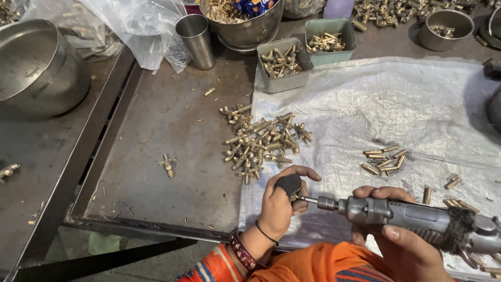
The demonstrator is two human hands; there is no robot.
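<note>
My left hand (282, 201) grips a small brass fitting with a black round knob (288, 184) on top, held over the white woven sheet (376, 109). My right hand (404, 245) holds a grey power screwdriver (417, 216) lying level, its bit tip touching the fitting in my left hand. A pile of brass fittings (263, 141) lies just beyond my left hand, at the sheet's left edge. A smaller group of brass pins (385, 161) lies on the sheet beyond the tool.
Two grey-green trays (284, 65) (329, 39) of brass parts stand at the back, beside a steel cup (197, 39) and a steel bowl (245, 23). A large steel pot (39, 65) sits far left. One loose fitting (167, 165) lies on the metal tabletop. Springs and pins scatter at right.
</note>
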